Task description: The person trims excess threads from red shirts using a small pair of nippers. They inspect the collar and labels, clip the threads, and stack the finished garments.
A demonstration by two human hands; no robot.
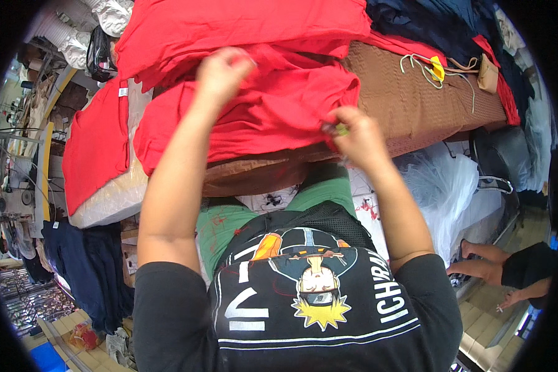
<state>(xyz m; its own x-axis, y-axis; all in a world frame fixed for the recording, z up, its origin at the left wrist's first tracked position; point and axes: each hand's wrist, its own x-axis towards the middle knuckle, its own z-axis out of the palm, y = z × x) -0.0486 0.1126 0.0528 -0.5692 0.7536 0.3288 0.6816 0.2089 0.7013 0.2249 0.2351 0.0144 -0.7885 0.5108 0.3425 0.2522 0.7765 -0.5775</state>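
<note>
A rumpled red garment [273,111] lies in front of me over the near edge of a brown-covered table [409,99]. Above its far left part is my left hand [225,73], fingers curled together and blurred by motion; what they pinch, if anything, is too small to make out. At the garment's right end, my right hand [356,133] is closed round a small tool [336,129] with dark and yellow-green parts. The fingers cover most of that tool, so its kind does not show clearly.
Stacked red cloth [242,25] lies behind the garment, dark blue cloth [434,28] at far right. A yellow object with cord [437,69] rests on the table. Left is a folded red garment [99,146]; right, clear plastic sheeting [440,180] and another person [508,266].
</note>
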